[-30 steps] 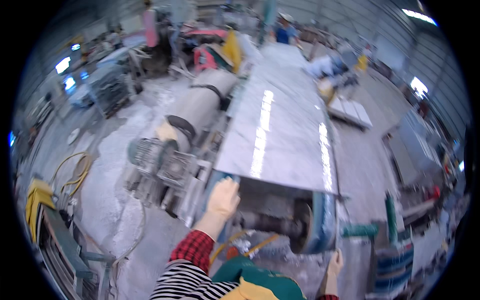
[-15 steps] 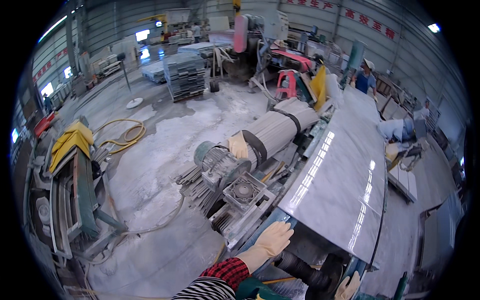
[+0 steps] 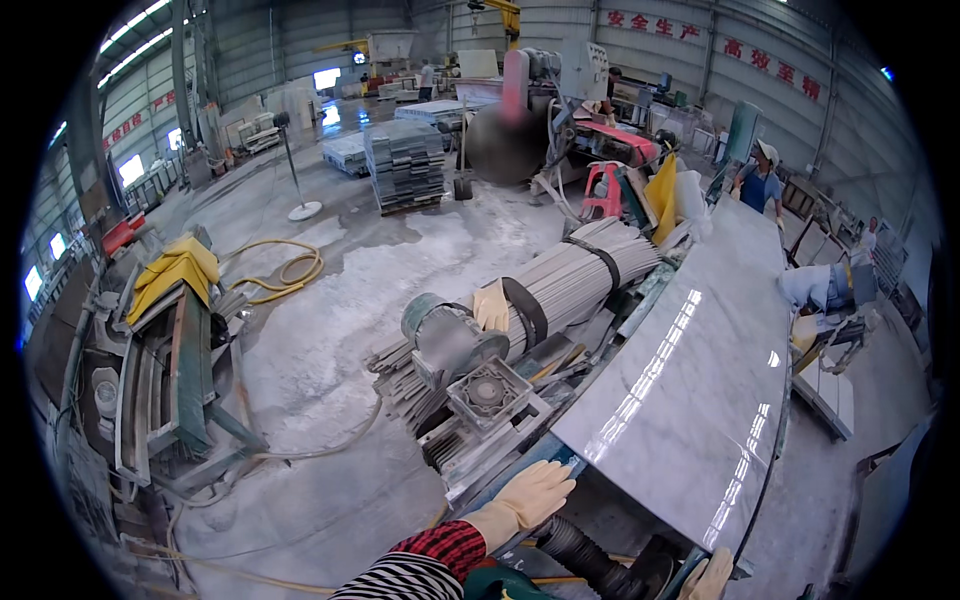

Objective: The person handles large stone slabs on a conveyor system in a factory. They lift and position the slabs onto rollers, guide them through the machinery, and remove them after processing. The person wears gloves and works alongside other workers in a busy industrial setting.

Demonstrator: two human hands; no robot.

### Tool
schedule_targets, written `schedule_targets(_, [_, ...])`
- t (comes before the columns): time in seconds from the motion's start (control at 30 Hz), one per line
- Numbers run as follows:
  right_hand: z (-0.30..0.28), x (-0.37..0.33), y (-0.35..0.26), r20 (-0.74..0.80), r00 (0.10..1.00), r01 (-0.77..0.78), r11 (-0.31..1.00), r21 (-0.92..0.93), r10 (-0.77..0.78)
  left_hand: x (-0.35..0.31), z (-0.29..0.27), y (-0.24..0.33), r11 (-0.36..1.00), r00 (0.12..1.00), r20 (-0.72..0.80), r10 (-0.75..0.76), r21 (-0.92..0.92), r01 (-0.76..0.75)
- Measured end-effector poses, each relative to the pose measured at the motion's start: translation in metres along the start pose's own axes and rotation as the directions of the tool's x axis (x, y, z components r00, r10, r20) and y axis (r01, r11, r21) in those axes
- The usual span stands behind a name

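My left hand (image 3: 528,500), in a cream rubber glove, lies with its fingers stretched out on the blue rail (image 3: 545,455) of a long roller frame. My right hand (image 3: 708,577), gloved alike, rests at the frame's near right corner with its fingers extended; the lower picture edge cuts off part of it. Neither hand appears to hold anything. Just beyond both hands a glossy pale grey stone slab (image 3: 670,400) lies along the frame. Below its near edge, between my hands, is a black ribbed hose (image 3: 578,552).
Left of the frame sit a dusty motor (image 3: 440,335), a strapped bundle of thin strips (image 3: 570,285) and a loose glove (image 3: 491,306). A co-worker (image 3: 762,185) stands at the slab's far end. Farther left are a yellow hose (image 3: 290,270), stacked slabs (image 3: 405,170) and a yellow-draped stand (image 3: 175,275).
The view has tilted up and turned left, so the background sits lower and farther right. Both hands stay on the frame; my right hand appears nearer the slab's near right corner.
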State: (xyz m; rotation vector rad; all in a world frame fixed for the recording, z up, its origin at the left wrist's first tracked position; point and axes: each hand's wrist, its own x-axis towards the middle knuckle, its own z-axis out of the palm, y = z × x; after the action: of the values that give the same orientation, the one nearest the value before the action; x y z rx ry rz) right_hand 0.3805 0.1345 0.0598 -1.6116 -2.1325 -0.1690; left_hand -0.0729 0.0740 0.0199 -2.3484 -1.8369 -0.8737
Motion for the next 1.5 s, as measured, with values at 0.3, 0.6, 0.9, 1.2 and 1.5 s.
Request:
schedule_targets(0.3, [-0.036, 0.011, -0.027, 0.142, 0.99, -0.007, 0.987, 0.158, -0.015, 0.009, -0.024, 0.013, 0.998, 0.988, 0.148, -0.055, 0.037, 0.05])
schedule_targets(0.6, [0.003, 0.015, 0.018, 0.128, 0.992, 0.008, 0.997, 0.078, -0.018, 0.008, -0.014, 0.013, 1.0, 0.999, 0.042, -0.014, 0.02, 0.014])
schedule_targets(0.9, [-0.014, 0.026, -0.006, 0.049, 0.995, 0.082, 0.992, 0.093, -0.086, 0.005, -0.022, 0.015, 0.998, 0.993, 0.102, -0.053, 0.047, 0.048])
schedule_targets(1.2, [0.027, 0.004, 0.022, -0.034, 0.999, 0.014, 1.0, 0.024, -0.013, 0.003, -0.026, 0.022, 0.999, 1.0, 0.008, -0.003, 0.049, 0.003])
schedule_targets(1.5, [-0.003, 0.007, 0.008, 0.01, 0.993, 0.114, 0.982, 0.152, -0.117, -0.004, -0.022, 0.021, 0.998, 0.997, 0.051, -0.06, 0.031, 0.059])
